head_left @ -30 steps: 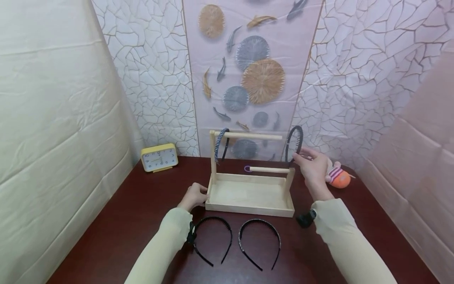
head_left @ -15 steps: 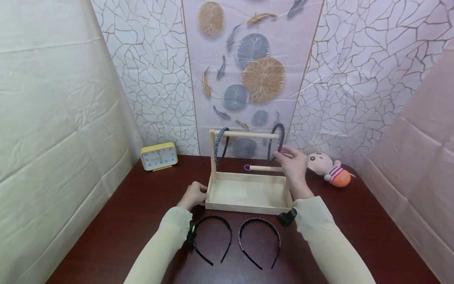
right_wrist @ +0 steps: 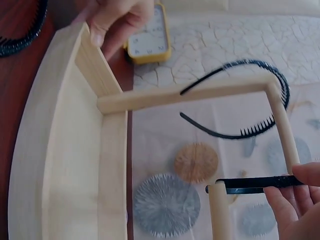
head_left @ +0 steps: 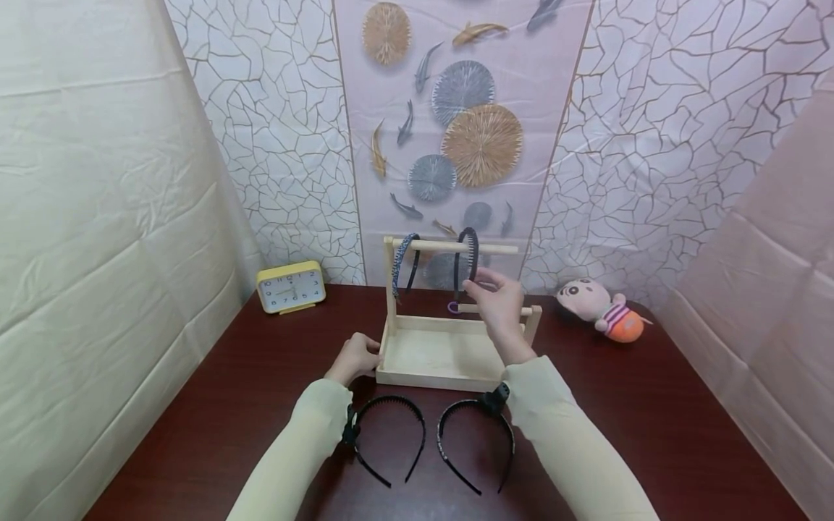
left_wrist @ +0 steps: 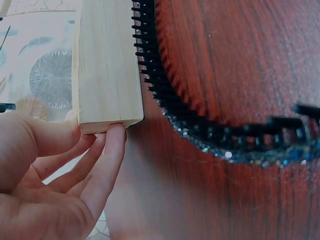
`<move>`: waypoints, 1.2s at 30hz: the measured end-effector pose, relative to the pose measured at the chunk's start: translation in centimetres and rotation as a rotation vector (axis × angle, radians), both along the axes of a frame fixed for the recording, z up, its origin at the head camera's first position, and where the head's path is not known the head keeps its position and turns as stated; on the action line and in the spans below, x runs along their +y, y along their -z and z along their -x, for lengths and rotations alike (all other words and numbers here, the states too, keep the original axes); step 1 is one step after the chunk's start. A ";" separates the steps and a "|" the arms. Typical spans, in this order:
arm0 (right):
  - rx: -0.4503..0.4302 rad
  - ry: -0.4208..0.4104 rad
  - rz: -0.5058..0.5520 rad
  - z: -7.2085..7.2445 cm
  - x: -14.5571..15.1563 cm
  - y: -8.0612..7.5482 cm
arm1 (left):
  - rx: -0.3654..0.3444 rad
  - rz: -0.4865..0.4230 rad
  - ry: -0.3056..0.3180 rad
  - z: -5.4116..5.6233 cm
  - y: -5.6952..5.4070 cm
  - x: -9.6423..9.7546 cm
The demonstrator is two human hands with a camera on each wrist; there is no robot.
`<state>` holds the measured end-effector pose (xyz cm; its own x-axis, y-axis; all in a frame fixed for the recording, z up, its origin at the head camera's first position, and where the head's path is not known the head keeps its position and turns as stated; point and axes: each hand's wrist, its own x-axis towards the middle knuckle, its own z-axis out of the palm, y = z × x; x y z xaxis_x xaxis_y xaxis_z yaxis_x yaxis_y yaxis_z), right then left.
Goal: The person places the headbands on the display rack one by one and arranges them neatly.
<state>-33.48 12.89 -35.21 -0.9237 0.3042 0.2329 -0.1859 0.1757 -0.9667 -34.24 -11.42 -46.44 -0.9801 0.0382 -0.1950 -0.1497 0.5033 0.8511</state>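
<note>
My right hand (head_left: 500, 307) pinches a black toothed headband (head_left: 473, 253) between thumb and fingers. Its arch loops around the upper rod (head_left: 502, 250) of a wooden headband rack (head_left: 423, 380), near the rod's middle. At the rod's left end hangs a blue patterned headband (head_left: 399, 269), its teeth showing in the right wrist view. My left hand (head_left: 354, 359) grips the left end of the rack's tray. In the left wrist view its thumb and fingertips (left_wrist: 116, 137) press on opposite sides of the wood. A purple ring (head_left: 453, 307) sits on the lower rod (head_left: 496, 310), partly behind the right hand.
Two dark headbands, a left one (head_left: 422, 427) and a right one (head_left: 444, 449), lie on the table (head_left: 260, 434) before the rack, partly under the wrist cameras. A yellow clock (head_left: 291, 288) stands at back left. A plush doll (head_left: 602, 311) lies at back right.
My right hand has moved left, bringing the black headband from beyond the upper rod's free right end onto the rod and along it. The left hand stays at the tray's end.
</note>
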 end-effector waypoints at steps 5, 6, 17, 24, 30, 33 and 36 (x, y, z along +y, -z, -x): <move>-0.009 -0.023 -0.019 0.1 -1.9 0.3 | -0.001 -0.003 -0.002 0.1 0.0 0.0; -0.010 -0.028 -0.018 0.1 -2.2 0.4 | -0.005 -0.008 -0.006 0.2 0.1 0.0; 0.024 -0.021 -0.173 0.2 -4.8 1.4 | -0.011 -0.036 -0.002 0.1 0.1 -0.1; 0.018 -0.062 -0.184 0.0 -5.0 1.8 | -0.013 -0.046 -0.002 0.1 0.1 -0.3; -0.076 -0.117 -0.092 -1.2 -4.0 2.1 | -0.015 -0.036 0.002 0.2 0.1 -0.2; -0.134 -0.161 -0.038 -1.9 -3.3 2.2 | -0.014 -0.031 0.000 0.2 0.1 -0.2; -0.179 -0.206 0.019 -2.6 -2.7 2.3 | -0.013 -0.029 -0.004 0.1 0.0 -0.1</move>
<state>-30.90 10.23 -37.50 -0.9926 0.1079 0.0563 -0.0416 0.1338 -0.9901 -34.32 -11.55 -46.41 -0.9775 0.0406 -0.2069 -0.1629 0.4777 0.8633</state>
